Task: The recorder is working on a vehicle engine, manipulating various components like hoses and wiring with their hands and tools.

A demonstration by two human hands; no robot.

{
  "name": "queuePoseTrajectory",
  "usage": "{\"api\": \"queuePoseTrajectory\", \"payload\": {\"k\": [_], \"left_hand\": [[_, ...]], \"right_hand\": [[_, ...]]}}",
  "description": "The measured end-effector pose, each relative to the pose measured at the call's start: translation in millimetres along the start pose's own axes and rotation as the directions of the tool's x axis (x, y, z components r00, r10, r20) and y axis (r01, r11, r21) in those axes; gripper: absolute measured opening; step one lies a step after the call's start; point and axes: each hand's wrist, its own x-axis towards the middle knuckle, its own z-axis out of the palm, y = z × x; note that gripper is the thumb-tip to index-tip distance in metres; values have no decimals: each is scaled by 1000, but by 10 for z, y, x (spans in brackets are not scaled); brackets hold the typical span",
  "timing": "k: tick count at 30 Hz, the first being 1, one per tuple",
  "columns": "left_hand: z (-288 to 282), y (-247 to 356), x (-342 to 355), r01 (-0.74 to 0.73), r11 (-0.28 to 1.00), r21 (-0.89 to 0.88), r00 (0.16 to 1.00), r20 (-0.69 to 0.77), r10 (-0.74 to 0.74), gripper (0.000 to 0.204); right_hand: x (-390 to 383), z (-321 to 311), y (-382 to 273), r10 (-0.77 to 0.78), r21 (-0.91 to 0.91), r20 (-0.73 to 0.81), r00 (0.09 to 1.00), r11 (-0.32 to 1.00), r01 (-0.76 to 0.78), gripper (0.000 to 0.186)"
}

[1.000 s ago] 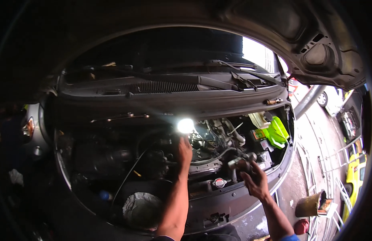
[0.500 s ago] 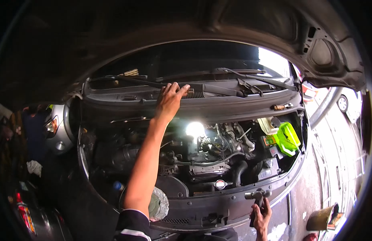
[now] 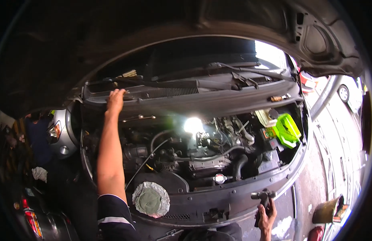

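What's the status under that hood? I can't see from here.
Left hand flat on the cowl panel near the wipers. Right hand gripping a dark tool at the front edge. Engine bay open, work light on.

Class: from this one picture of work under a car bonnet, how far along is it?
Done: bonnet raised, engine bay lit. In hand: left hand rests on the cowl panel below the wipers; right hand grips a dark tool at the front edge. Left: nothing visibly removed.

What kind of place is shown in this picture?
Probably a car repair workshop or service yard. A car's hood is raised over its engine bay, a lamp shines inside, and the right hand holds a dark tool.
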Motion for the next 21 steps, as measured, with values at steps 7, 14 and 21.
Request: {"api": "queuePoseTrajectory", "payload": {"k": [7,14,21], "left_hand": [[382,-257,131,35,981,-190,991,130,-10,15],[463,-498,179,75,941,-331,991,126,-35,23],[644,-169,112,71,927,-369,997,-11,-81,32]], "right_hand": [[51,238,-268,-4,-32,65,998,999,6,57],[291,218,-480,-245,-478,160,956,828,293,66],[439,208,-335,-375,-533,134,917,753,386,55]]}}
